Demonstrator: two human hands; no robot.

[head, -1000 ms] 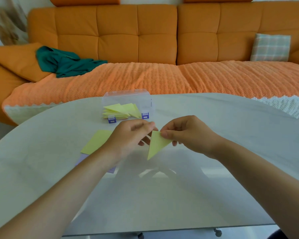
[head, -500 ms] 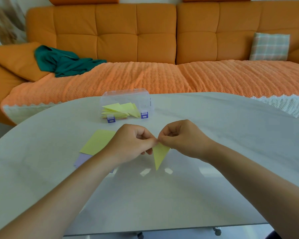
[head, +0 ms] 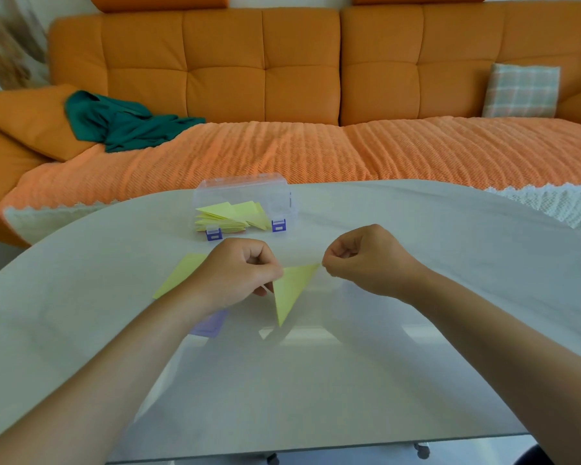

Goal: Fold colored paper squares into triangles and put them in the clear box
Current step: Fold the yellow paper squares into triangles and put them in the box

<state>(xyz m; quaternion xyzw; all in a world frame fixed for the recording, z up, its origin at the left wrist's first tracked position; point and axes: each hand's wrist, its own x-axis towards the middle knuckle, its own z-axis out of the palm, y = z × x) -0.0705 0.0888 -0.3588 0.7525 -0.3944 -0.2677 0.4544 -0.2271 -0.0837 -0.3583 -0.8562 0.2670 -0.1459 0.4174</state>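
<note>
A yellow paper triangle (head: pixel 291 290) hangs between my hands above the table, its long point down. My left hand (head: pixel 239 276) pinches its left corner. My right hand (head: pixel 363 260) pinches the upper right corner with thumb and forefinger. Behind them stands the clear box (head: pixel 245 193) with purple latches, its lid up, holding several folded yellow triangles (head: pixel 232 216). A flat yellow paper square (head: pixel 182 275) lies left of my left hand, and a purple sheet (head: pixel 210 325) shows under my left wrist.
The pale rounded table (head: pixel 349 380) fills the foreground. Behind it runs an orange sofa (head: pixel 282 78) with an orange knit throw, a green cloth (head: pixel 121 122) at left and a checked cushion (head: pixel 520 90) at right.
My hands have moved apart along the triangle's top edge, the right one sliding to the right corner. The triangle now spans wider between them.
</note>
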